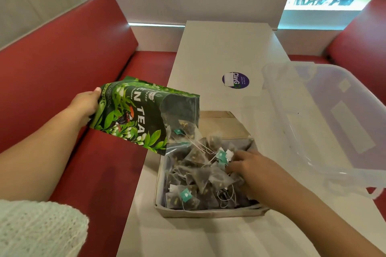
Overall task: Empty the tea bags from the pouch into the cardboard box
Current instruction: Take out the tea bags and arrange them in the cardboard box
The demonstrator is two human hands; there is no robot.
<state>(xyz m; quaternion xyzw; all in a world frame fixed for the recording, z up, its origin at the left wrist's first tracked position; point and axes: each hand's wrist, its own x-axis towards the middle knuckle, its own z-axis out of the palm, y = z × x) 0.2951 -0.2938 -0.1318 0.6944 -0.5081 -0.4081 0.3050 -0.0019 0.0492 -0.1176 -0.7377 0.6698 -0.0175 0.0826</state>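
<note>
A green tea pouch (133,110) printed with leaves hangs tilted, mouth down, over the left rim of the cardboard box (204,213). My left hand (86,106) grips the pouch by its bottom end. Pyramid tea bags (188,131) with strings and teal tags slide out of the pouch mouth. Several more tea bags (200,181) fill the box. My right hand (250,171) reaches into the box from the right, fingers resting on the heap of bags; whether it holds one is hidden.
The box sits on a narrow white table (219,48) with a round purple sticker (235,80). A clear plastic tub (325,117) stands to the right of the box. Red bench seats (62,58) flank the table on both sides.
</note>
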